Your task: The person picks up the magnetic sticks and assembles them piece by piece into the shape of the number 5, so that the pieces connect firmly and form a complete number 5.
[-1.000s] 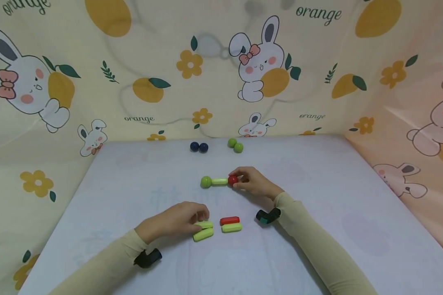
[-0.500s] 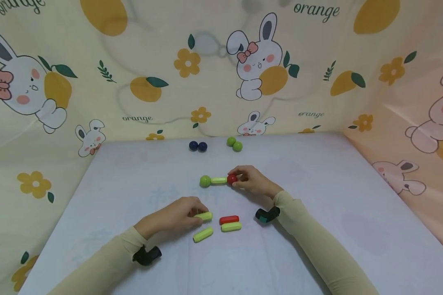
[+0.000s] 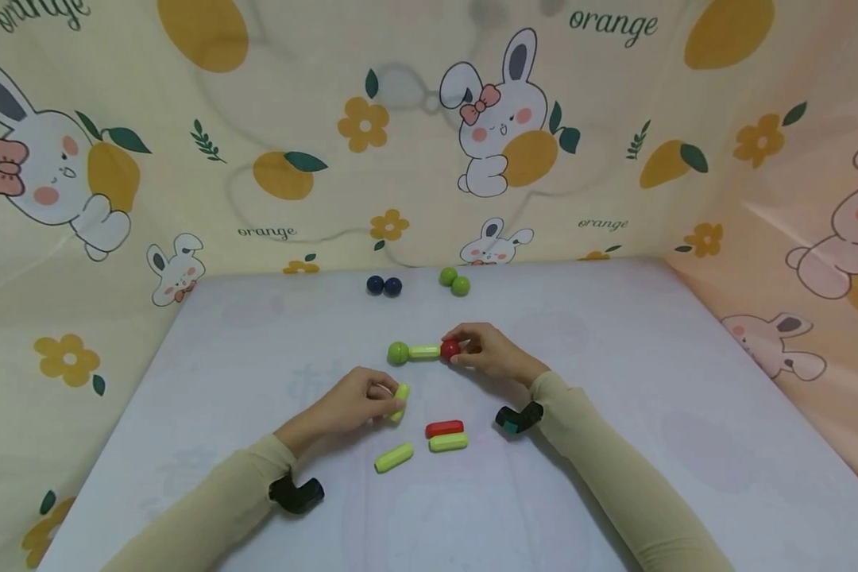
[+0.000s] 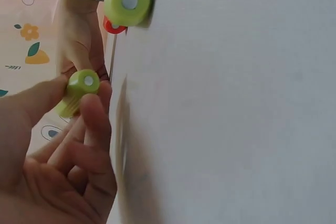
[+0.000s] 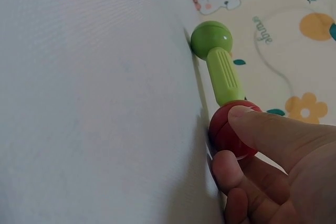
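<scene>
My left hand [image 3: 353, 401] pinches a yellow-green toy rod [image 3: 400, 403] between thumb and fingers, tilted steeply above the white table. In the left wrist view this rod's end shows a round metal disc. Farther back, my right hand [image 3: 496, 353] pinches a red ball [image 5: 223, 129] between thumb and fingers. That ball joins one end of a second yellow-green rod [image 5: 224, 74], whose other end meets a green ball [image 5: 211, 39]. The joined piece lies sideways low over the table, ahead of and right of the left hand's rod, apart from it.
Nearer me lie a red rod [image 3: 445, 429], a yellow-green rod [image 3: 448, 442] beside it, and another yellow-green rod [image 3: 394, 457] to their left. Two dark blue balls [image 3: 375, 284] and two green balls [image 3: 461, 286] sit near the back edge, before a printed cloth [image 3: 415, 183].
The left hand has picked one yellow-green rod up from beside its neighbour, moved it forward and turned it from lying flat to steeply tilted. The right hand and joined piece stay put.
</scene>
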{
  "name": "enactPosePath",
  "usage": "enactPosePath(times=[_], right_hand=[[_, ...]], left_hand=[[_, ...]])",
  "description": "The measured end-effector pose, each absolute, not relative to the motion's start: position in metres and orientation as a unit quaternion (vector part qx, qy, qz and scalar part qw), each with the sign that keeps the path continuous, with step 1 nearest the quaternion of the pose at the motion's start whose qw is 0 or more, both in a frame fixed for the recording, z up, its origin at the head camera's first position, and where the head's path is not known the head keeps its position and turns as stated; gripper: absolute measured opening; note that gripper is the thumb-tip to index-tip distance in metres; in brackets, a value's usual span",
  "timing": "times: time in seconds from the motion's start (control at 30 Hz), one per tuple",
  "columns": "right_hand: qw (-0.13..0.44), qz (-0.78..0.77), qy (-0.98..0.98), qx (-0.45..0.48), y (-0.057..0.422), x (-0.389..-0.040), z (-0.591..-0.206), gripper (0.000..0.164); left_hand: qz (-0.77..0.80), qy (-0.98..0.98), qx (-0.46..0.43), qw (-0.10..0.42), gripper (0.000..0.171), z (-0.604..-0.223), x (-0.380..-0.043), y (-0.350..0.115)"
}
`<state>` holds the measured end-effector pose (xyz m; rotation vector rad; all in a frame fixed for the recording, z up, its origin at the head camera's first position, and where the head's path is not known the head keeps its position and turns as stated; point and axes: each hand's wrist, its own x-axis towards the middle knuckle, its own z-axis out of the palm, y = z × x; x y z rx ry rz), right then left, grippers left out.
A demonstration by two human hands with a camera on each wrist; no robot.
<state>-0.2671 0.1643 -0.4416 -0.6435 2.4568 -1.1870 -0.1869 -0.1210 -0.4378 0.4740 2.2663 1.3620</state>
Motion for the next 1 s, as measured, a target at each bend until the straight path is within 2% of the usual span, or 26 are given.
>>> enactPosePath(times=[0.2,0.5,1.0], right_hand=[[0.169,-0.417,0.866,-0.217,0.165,-0.266,-0.442,0.038],[0.168,-0.416,0.864,-0.227,0.164,-0.264,-0.439,0.039],[0.167,-0.415,0.866,-0.224,0.163,-0.263,-0.436,0.038]], left_hand=[[0.528,0.812,0.098,0.227,0.038,-0.443,-0.193,-0.113],[0.563,0.799,0.003,0.214,0.032,-0.443,-0.2,-0.109],[0.565,0.794,-0.035,0.222,0.03,-0.442,-0.206,-0.109]])
